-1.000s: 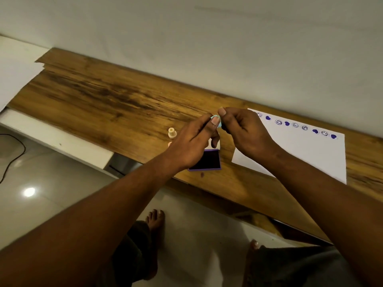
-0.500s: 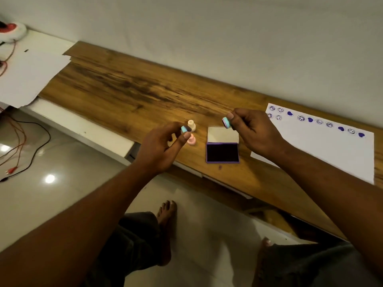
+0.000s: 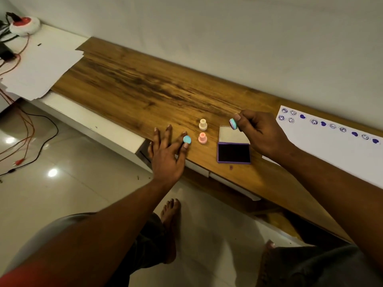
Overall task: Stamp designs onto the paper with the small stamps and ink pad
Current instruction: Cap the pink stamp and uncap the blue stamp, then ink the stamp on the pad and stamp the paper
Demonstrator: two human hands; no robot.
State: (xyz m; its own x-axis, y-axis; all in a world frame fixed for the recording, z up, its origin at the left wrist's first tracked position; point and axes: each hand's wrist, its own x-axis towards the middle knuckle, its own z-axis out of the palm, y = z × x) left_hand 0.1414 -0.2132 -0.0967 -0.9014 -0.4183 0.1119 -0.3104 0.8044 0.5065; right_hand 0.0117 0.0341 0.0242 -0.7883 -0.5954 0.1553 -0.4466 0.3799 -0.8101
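Here the left hand (image 3: 165, 156) lies spread, fingers wide, at the near edge of the wooden bench (image 3: 145, 88), with a small blue cap (image 3: 187, 139) at the tip of its thumb; whether thumb and cap touch, I cannot tell. Just right of the cap stand two small stamps, the pink stamp (image 3: 202, 138) nearer and the cream stamp (image 3: 203, 124) behind it, both upright. Right of them the ink pad (image 3: 233, 152) lies open, its dark pad facing up and its lid folded back flat. The right hand (image 3: 261, 133) hovers over the lid, pinching a blue stamp (image 3: 233, 123) between thumb and fingers, tilted sideways. Farther right, the paper (image 3: 323, 146) lies on the bench, with a row of purple faces and hearts printed along its far edge.
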